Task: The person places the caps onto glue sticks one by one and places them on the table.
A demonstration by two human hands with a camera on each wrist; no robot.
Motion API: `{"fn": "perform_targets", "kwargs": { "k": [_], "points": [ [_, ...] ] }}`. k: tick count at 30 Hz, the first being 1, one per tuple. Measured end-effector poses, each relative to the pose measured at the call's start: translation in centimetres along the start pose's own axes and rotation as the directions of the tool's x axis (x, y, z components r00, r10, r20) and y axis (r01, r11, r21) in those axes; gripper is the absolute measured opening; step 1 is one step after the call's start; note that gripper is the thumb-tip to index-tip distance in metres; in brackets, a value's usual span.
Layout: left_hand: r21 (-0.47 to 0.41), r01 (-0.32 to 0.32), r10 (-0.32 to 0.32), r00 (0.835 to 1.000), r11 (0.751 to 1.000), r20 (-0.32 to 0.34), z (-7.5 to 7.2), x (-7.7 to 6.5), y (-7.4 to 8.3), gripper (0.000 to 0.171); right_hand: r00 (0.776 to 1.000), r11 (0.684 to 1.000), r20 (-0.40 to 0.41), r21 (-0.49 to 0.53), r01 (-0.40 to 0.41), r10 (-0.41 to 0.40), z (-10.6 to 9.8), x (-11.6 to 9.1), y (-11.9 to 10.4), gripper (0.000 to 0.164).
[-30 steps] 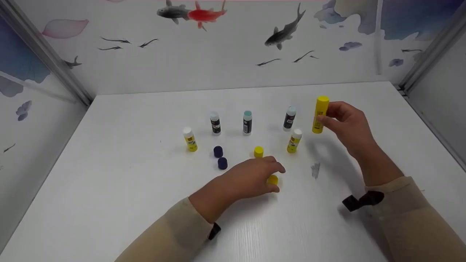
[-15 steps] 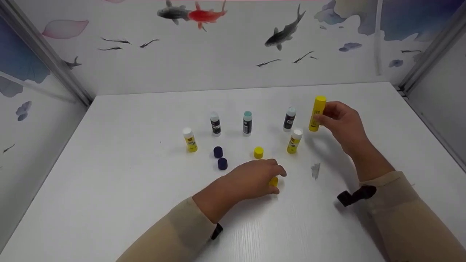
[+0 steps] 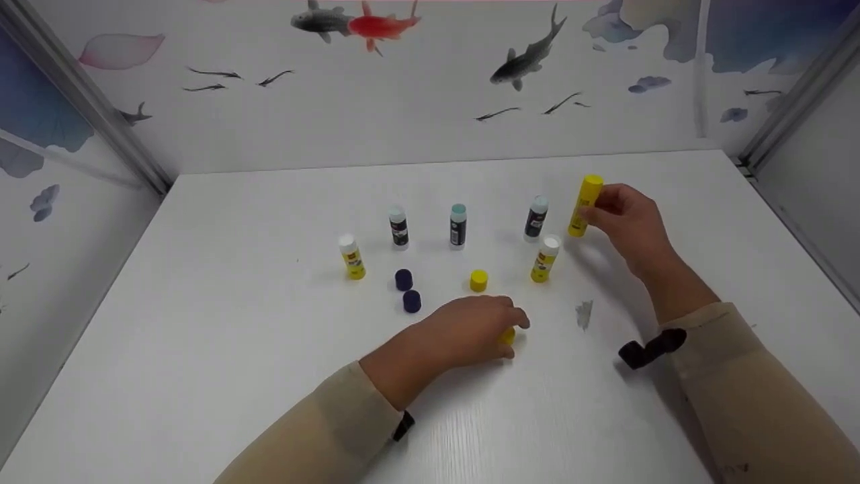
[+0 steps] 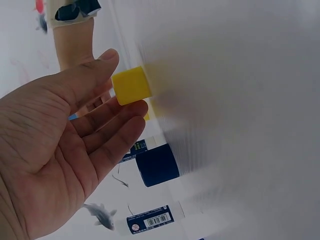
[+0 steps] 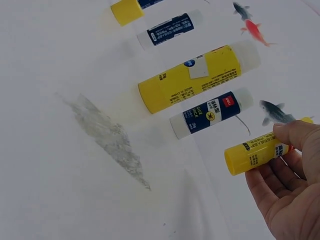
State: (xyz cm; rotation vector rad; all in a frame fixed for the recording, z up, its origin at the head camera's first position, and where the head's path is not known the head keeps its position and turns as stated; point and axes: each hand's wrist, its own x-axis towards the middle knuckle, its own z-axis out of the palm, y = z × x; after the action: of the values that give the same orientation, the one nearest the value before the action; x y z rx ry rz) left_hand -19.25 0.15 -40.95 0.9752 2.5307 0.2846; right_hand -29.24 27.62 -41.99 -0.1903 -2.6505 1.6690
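My right hand [image 3: 635, 225] holds a capped yellow glue stick [image 3: 586, 200] upright, thumb on the front and fingers behind. Its yellow base shows in the right wrist view. At the front middle, my left hand [image 3: 470, 329] lies around a small yellow cap [image 4: 131, 85] that stands on the table. In the left wrist view, fingertips are at the cap's side and the thumb [image 4: 107, 56] is lifted beside it. Behind the left hand stands a second yellow cap [image 3: 478, 281], with two dark blue caps [image 3: 412, 301] to its left.
Uncapped glue sticks stand on the white table [image 3: 201, 323]: yellow ones at the left [image 3: 352, 257] and right [image 3: 545, 259], and dark-labelled ones farther back, including a middle stick [image 3: 457, 226]. A grey smudge [image 3: 584, 314] marks the tabletop. Printed wall panels [image 3: 430, 101] border it.
My right hand has moved left and slightly up in view, bringing the glue stick closer to the right-hand uncapped sticks. The left hand has shifted only a little.
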Motion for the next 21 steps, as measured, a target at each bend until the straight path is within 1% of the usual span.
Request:
{"fn": "perform_targets", "kwargs": {
  "k": [9, 14, 21],
  "points": [
    [0.003, 0.006, -0.006, 1.0, 1.0, 0.011, 0.1, 0.0, -0.1, 0.045, 1.0, 1.0, 0.012, -0.011, -0.029, 0.029, 0.7, 0.8, 0.8, 0.052],
    [0.01, 0.005, -0.005, 1.0, 1.0, 0.017, 0.1, 0.0, 0.0, 0.044, 0.999, 0.999, 0.01, -0.012, -0.043, 0.043, 0.8, 1.0, 1.3, 0.05],
    [0.011, 0.012, -0.013, 1.0, 1.0, 0.025, -0.1, 0.0, 0.3, 0.045, 0.998, 0.998, 0.002, -0.041, -0.056, 0.057, 0.7, 1.1, 1.5, 0.05]
  ]
}}
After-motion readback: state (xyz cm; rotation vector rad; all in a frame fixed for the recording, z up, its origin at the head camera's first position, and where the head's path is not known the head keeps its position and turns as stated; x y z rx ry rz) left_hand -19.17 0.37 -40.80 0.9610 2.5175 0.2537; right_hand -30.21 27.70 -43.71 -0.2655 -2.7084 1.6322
